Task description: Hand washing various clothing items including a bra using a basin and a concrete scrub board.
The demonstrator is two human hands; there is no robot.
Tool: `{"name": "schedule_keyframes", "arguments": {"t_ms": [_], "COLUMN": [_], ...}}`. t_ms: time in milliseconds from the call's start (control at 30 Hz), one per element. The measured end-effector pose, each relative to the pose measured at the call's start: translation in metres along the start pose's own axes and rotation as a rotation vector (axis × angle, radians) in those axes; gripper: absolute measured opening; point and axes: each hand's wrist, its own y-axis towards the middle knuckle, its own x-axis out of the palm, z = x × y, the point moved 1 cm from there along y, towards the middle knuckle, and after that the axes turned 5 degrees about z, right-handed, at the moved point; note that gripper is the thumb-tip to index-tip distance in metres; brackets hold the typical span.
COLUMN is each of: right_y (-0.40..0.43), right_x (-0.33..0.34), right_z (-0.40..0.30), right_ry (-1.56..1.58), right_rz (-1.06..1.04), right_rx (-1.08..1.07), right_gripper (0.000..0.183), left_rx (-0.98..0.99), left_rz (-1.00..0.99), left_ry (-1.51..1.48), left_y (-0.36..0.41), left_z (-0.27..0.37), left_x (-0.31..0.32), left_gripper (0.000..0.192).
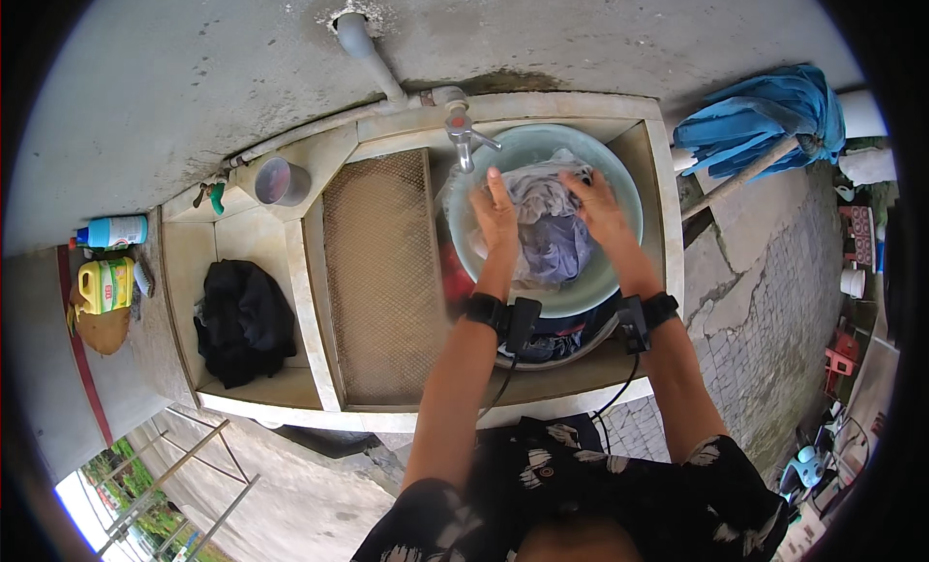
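A pale green plastic basin (630,199) stands in the right part of a tiled sink, holding water and wet laundry. Grey, striped-looking cloth (541,192) and a lavender cloth (559,246) lie bunched in it. At the left side of the bundle is my left hand (496,212), fingers spread, thumb raised. My right hand (596,205) touches or hovers at the bundle's right side with its fingers apart; whether it grips cloth is unclear. Beneath the basin, a second vessel with dark clothes (544,348) partly shows. A metal tap (461,130) juts over the basin's left rim.
Left of the basin lies a ridged washboard slab (385,279). Black cloth (245,322) fills part of the left sink compartment. A metal cup (281,181) stands on the back ledge. Detergent bottles (116,285) and a brush (143,279) are far left; a blue mop (769,119) leans at right.
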Motion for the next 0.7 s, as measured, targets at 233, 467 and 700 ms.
{"name": "schedule_keyframes", "arguments": {"t_ms": [233,467,700], "right_y": [0.024,-0.009,0.001], "right_x": [-0.051,0.027,-0.021], "right_z": [0.009,0.008,0.025], "right_ry": [-0.664,0.072,-0.193], "right_rz": [0.017,-0.16,-0.23], "right_rx": [-0.052,0.272,-0.195], "right_gripper": [0.048,0.051,0.039], "left_rx": [-0.123,-0.034,0.475], "left_rz": [-0.448,-0.314,-0.529], "left_ry": [0.343,-0.414,0.337], "left_y": [-0.026,-0.029,-0.079], "left_z": [0.031,0.01,0.084], "left_x": [-0.009,0.007,0.017], "left_gripper": [0.035,0.026,0.035]}}
